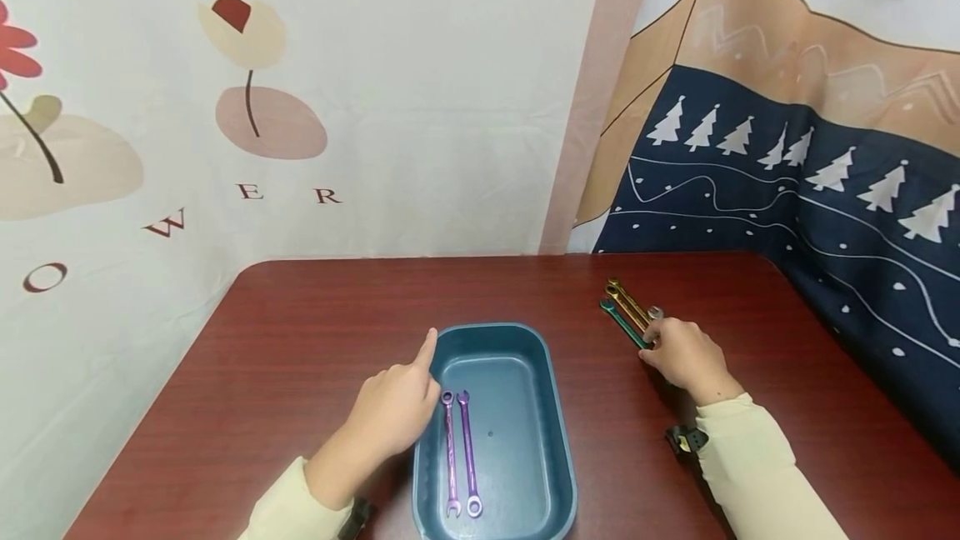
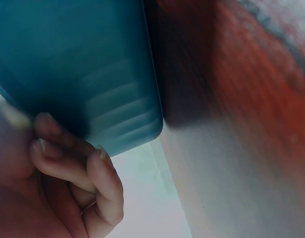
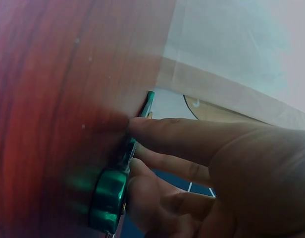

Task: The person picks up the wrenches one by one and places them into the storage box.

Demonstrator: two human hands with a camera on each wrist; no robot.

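One of the hands, the right (image 1: pixel 684 358), touches the green wrench (image 1: pixel 622 324).

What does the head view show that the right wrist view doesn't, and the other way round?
Only the head view: the left hand beside the blue tray, and two purple wrenches lying in it.

Only the right wrist view: the broad near end of the green wrench, which the right hand covers in the head view.

Both: the right hand at the green wrench, and the red-brown table.
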